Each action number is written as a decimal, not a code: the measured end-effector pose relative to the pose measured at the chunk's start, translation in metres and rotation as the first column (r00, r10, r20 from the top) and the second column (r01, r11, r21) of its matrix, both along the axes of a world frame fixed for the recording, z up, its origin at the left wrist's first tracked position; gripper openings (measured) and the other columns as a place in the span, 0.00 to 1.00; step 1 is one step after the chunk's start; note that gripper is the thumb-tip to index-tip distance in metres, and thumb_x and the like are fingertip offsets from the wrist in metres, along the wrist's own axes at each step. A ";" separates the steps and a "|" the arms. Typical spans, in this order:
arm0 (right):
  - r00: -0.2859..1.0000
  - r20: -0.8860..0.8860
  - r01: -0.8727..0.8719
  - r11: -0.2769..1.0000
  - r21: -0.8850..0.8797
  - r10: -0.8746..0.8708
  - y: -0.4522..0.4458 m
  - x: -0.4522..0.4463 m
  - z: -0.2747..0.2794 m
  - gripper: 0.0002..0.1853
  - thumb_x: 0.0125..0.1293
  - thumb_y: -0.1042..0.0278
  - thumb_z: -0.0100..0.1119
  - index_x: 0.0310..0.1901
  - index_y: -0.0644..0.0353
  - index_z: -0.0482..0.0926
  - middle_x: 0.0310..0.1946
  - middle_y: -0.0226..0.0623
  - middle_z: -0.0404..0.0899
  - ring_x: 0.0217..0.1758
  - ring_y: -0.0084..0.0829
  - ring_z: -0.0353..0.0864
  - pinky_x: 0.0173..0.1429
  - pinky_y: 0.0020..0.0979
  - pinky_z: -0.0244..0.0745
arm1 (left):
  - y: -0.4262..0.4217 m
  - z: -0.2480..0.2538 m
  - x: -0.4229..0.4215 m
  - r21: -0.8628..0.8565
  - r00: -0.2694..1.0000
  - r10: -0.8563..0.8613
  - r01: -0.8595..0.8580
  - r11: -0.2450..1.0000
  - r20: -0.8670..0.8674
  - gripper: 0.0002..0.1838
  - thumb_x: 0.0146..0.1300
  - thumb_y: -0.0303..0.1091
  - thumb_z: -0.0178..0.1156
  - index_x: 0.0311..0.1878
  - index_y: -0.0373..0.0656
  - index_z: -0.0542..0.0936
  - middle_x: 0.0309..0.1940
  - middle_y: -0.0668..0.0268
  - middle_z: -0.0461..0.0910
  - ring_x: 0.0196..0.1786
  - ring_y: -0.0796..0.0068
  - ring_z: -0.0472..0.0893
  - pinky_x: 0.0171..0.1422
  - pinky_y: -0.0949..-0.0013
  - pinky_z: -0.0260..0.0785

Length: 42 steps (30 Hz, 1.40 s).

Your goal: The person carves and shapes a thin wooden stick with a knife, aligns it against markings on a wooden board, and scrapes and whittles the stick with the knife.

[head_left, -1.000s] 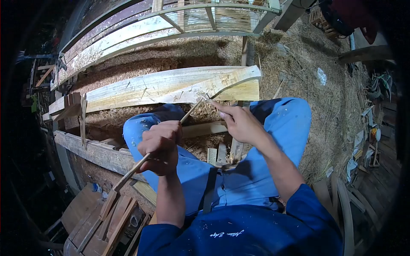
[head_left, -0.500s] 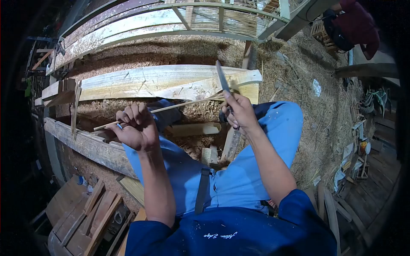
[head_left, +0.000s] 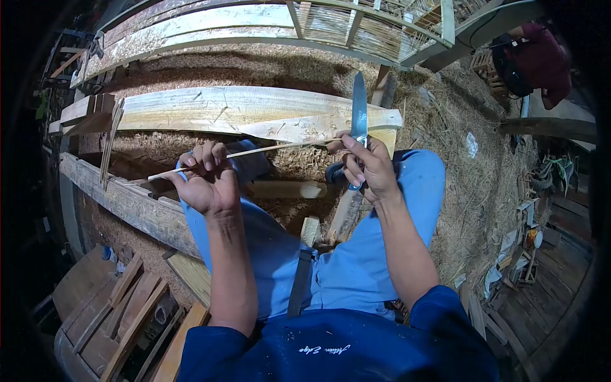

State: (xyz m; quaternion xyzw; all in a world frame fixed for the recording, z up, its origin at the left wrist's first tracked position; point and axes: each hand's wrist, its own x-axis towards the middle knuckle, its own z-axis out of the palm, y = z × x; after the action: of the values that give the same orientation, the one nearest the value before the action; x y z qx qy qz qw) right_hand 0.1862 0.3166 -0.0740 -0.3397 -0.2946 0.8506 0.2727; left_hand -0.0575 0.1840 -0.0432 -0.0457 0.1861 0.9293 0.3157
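A thin, pale wooden stick (head_left: 280, 147) spans the space between my two hands, above my lap. Toward its left end, my left hand (head_left: 209, 181) is closed round it with curled fingers, and a short tip sticks out past the thumb. My right hand (head_left: 374, 169) grips a knife (head_left: 359, 105), its broad blade pointing up and away from me. The thumb and forefinger of that same hand also meet the stick's right end. Part of the knife's handle is hidden by the fingers. Just beyond the stick lies a long pale plank (head_left: 223, 109).
A bundle of thin sticks (head_left: 111, 143) leans at the plank's left end. A thick beam (head_left: 127, 200) runs beside my left leg. Wood shavings cover the ground. A slatted wooden frame (head_left: 344, 28) stands at the back. A person in a dark red shirt (head_left: 541, 60) is at upper right.
The knife has swung from leaning left to nearly upright. My right hand has shifted a little right, its thumb and forefinger now at the stick's end. My left hand keeps its hold.
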 end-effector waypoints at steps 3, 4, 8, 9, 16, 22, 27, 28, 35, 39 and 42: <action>0.999 0.031 0.014 0.999 0.050 -0.016 -0.002 -0.003 0.001 0.13 0.74 0.65 0.59 0.47 0.69 0.79 0.38 0.48 0.85 0.13 0.11 0.60 0.16 0.18 0.61 | -0.001 -0.003 -0.002 -0.034 1.000 0.019 -0.019 0.999 0.001 0.37 0.74 0.69 0.34 0.24 0.42 0.65 0.20 0.67 0.53 0.28 0.70 0.55 0.36 0.64 0.52; 0.998 0.056 0.019 0.997 0.070 -0.023 -0.003 -0.004 0.001 0.13 0.74 0.64 0.59 0.45 0.69 0.79 0.38 0.49 0.86 0.13 0.11 0.60 0.16 0.19 0.62 | -0.002 -0.004 -0.002 -0.059 1.000 0.027 -0.028 0.998 -0.012 0.37 0.74 0.69 0.35 0.24 0.43 0.66 0.20 0.67 0.54 0.28 0.69 0.56 0.36 0.64 0.53; 0.996 0.068 0.044 0.987 0.153 -0.055 -0.006 -0.004 -0.010 0.14 0.75 0.63 0.59 0.44 0.69 0.80 0.36 0.49 0.87 0.13 0.11 0.60 0.16 0.19 0.62 | -0.009 -0.013 -0.008 -0.102 0.996 -0.015 0.006 0.995 -0.090 0.37 0.74 0.68 0.37 0.23 0.43 0.66 0.21 0.66 0.57 0.28 0.68 0.61 0.36 0.64 0.57; 0.996 0.065 0.052 0.987 0.155 -0.063 -0.006 -0.003 -0.011 0.14 0.76 0.62 0.58 0.45 0.68 0.80 0.36 0.48 0.86 0.13 0.12 0.60 0.17 0.19 0.62 | -0.010 -0.013 -0.008 -0.105 0.995 -0.022 0.011 0.994 -0.102 0.37 0.74 0.68 0.37 0.23 0.43 0.67 0.21 0.65 0.59 0.29 0.67 0.62 0.37 0.64 0.58; 0.998 0.011 0.061 0.988 0.143 -0.064 -0.005 -0.002 -0.009 0.16 0.78 0.60 0.53 0.47 0.69 0.80 0.38 0.50 0.86 0.13 0.13 0.61 0.17 0.19 0.62 | -0.010 -0.011 -0.007 -0.172 0.994 -0.004 -0.015 0.985 -0.105 0.37 0.75 0.67 0.36 0.23 0.42 0.69 0.21 0.65 0.62 0.29 0.67 0.64 0.38 0.64 0.60; 0.999 0.005 0.040 0.989 0.144 -0.041 -0.006 -0.002 -0.007 0.16 0.79 0.61 0.51 0.50 0.69 0.80 0.40 0.51 0.86 0.13 0.13 0.60 0.17 0.19 0.62 | -0.012 -0.009 -0.007 -0.160 0.995 -0.006 -0.010 0.987 -0.100 0.37 0.75 0.67 0.37 0.24 0.42 0.70 0.22 0.65 0.62 0.30 0.67 0.64 0.38 0.64 0.60; 0.999 -0.026 0.034 0.990 0.137 -0.031 -0.005 -0.001 -0.007 0.17 0.79 0.61 0.51 0.51 0.69 0.79 0.41 0.51 0.86 0.15 0.13 0.60 0.18 0.18 0.62 | -0.013 -0.009 -0.008 -0.161 0.996 -0.008 -0.006 0.987 -0.091 0.37 0.75 0.67 0.36 0.25 0.42 0.70 0.22 0.65 0.62 0.30 0.67 0.64 0.39 0.64 0.61; 0.999 -0.030 0.034 0.991 0.132 -0.031 -0.005 -0.001 -0.007 0.17 0.79 0.61 0.51 0.51 0.69 0.79 0.42 0.51 0.86 0.15 0.12 0.60 0.18 0.18 0.62 | -0.013 -0.009 -0.008 -0.162 0.996 -0.011 -0.004 0.987 -0.092 0.37 0.75 0.67 0.36 0.25 0.42 0.70 0.22 0.65 0.62 0.30 0.67 0.64 0.39 0.64 0.61; 0.999 -0.020 0.040 0.990 0.133 -0.037 -0.006 -0.002 -0.006 0.16 0.79 0.61 0.51 0.51 0.68 0.79 0.41 0.50 0.86 0.15 0.12 0.60 0.19 0.18 0.61 | -0.014 -0.010 -0.008 -0.159 0.993 -0.014 -0.005 0.987 -0.117 0.37 0.75 0.67 0.36 0.25 0.42 0.70 0.22 0.65 0.62 0.30 0.67 0.64 0.39 0.63 0.61; 0.998 -0.026 0.062 0.990 0.124 -0.059 -0.007 -0.002 -0.007 0.17 0.78 0.60 0.53 0.52 0.68 0.79 0.41 0.52 0.86 0.14 0.11 0.61 0.18 0.18 0.63 | -0.015 -0.010 -0.009 -0.137 0.993 -0.027 0.011 0.990 -0.115 0.37 0.76 0.66 0.35 0.25 0.42 0.71 0.22 0.64 0.63 0.31 0.66 0.64 0.39 0.63 0.61; 0.998 -0.031 0.063 0.991 0.120 -0.060 -0.007 -0.001 -0.007 0.16 0.78 0.60 0.53 0.51 0.68 0.79 0.40 0.51 0.86 0.14 0.11 0.61 0.18 0.18 0.63 | -0.017 -0.015 -0.011 -0.088 0.984 -0.063 0.049 0.995 -0.168 0.34 0.76 0.64 0.37 0.30 0.42 0.73 0.24 0.64 0.65 0.32 0.66 0.65 0.40 0.62 0.63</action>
State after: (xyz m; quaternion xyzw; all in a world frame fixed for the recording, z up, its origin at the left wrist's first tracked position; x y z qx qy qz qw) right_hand 0.1848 0.3093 -0.0810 -0.3199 -0.3311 0.8269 0.3230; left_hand -0.0684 0.1673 -0.0582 0.0263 0.2522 0.9120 0.3223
